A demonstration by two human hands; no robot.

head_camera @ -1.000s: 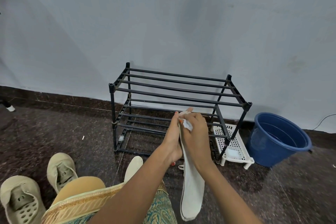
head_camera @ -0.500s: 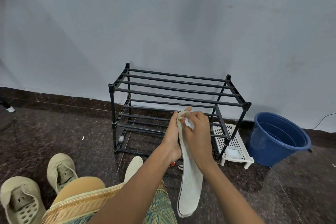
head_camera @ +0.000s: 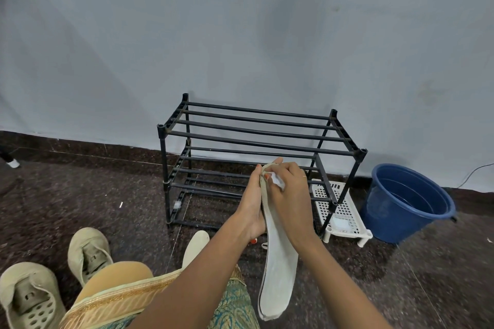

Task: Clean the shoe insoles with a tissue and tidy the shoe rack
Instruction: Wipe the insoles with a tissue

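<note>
Where crumpled tissue presses, insole curves.

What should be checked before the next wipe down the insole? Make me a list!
1. Insole held steady: ok. The left hand grips its top end and the rest hangs down.
2. Tissue ready: ok. The right hand pinches it against the top of the insole.
3. Room to wipe downward: ok. The lower part of the insole is uncovered.
4. Insole already clean: cannot tell.
5. Second insole wiped: cannot tell. It lies on the floor.
6. Shoes on the shoe rack: not ok. Both sit on the floor.
</note>
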